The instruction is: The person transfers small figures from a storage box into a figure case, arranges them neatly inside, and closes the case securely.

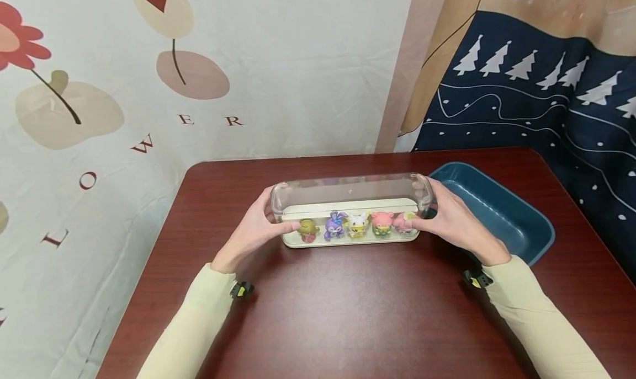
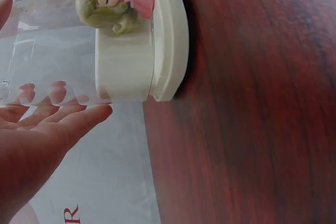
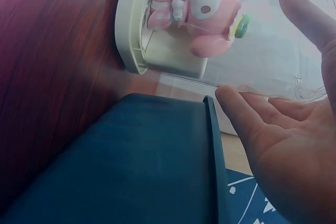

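A clear plastic cover [image 1: 343,192] stands over a cream display base [image 1: 350,243] on the table. Several small figurines line the front of the base, among them an olive-haired doll in a pink dress [image 2: 107,3], a purple figurine [image 1: 335,226] and a pink figurine [image 3: 212,9]. My left hand [image 1: 253,227] grips the cover's left end, thumb at the front and fingers along the side. At the opposite end my right hand [image 1: 454,219] holds the cover the same way. Whether the cover is fully seated on its base I cannot tell.
A dark blue plastic basin [image 1: 489,208] sits on the right of the table, close beside my right hand. The reddish-brown wooden table [image 1: 348,313] reaches back to a flower-printed cloth [image 1: 308,92]. A navy tree-patterned cloth [image 1: 526,103] hangs at the right.
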